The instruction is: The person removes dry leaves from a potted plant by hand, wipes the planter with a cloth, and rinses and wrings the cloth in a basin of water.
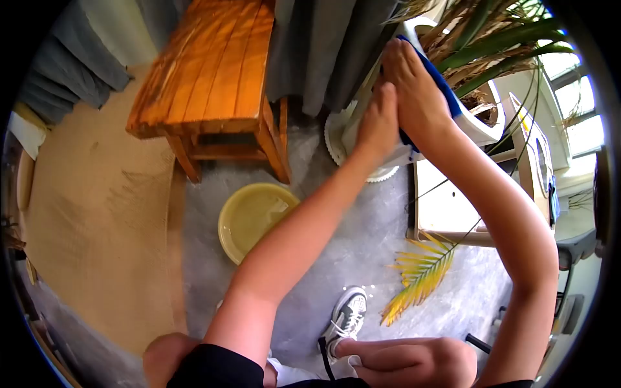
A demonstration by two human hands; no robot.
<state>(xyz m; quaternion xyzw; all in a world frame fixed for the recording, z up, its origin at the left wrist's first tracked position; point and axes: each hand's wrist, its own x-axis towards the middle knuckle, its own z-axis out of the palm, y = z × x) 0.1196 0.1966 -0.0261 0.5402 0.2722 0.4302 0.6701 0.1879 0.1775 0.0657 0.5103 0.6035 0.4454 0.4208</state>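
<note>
My right fingers (417, 87) press a blue cloth (446, 94) on a white pot (488, 123). Left fingers (381, 119): beside them, grasp unclear.

The basin (249, 220) sits on the floor (323, 242), to the near right of the bench (200, 71); a broad flat surface (97, 213) spreads to the left of both; the curtain (323, 55) hangs beyond the bench on its right. At far right the planter (493, 131) holds the plant (482, 58); the cloth (443, 81) lies against its side; the saucer (334, 139) is under it; the low unit (453, 200) stands to its near right, the frond (420, 271) before that unit.
</note>
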